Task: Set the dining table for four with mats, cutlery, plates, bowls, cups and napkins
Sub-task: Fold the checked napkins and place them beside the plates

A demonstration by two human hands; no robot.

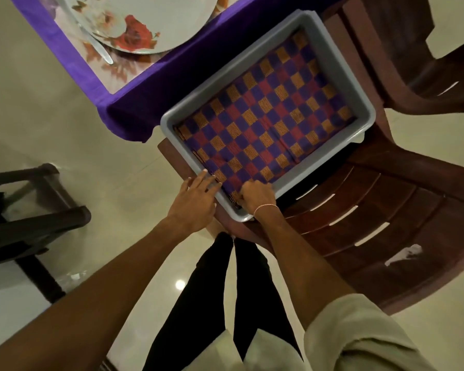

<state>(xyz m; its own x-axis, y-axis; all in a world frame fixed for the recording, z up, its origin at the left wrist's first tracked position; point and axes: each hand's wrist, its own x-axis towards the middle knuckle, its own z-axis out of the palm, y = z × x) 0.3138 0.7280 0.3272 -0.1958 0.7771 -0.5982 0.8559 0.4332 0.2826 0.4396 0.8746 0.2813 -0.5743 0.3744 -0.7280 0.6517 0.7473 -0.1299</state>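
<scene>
- Head view: a grey rectangular plastic tray [342, 66] sits on the seat of a brown slatted plastic chair [373, 210], just beside the corner of the table.
- Inside the tray lies a checked woven cloth in purple, orange and red [265, 111]. It covers the whole floor of the tray, and stacked layers show along its left edge.
- The left hand [196, 202] is relaxed, with its fingers straight and spread. The fingertips rest on the tray's near-left rim, where the cloth's edge meets it, and the hand holds nothing.
- The right hand [256, 195], with a thin bracelet [265, 207] at the wrist, is curled. Its fingers are bent down over the cloth's near edge at the tray's near corner and grasp the fabric there.
- On the table, a purple tablecloth [172, 76] hangs over the corner. A floral place mat [123, 72] lies on it.
- A round white plate with a red flower print [145, 20] sits on the mat, with a piece of metal cutlery [102, 50] touching its rim.
- A dark stool [32, 210] stands well apart to the left on the pale tiled floor.
</scene>
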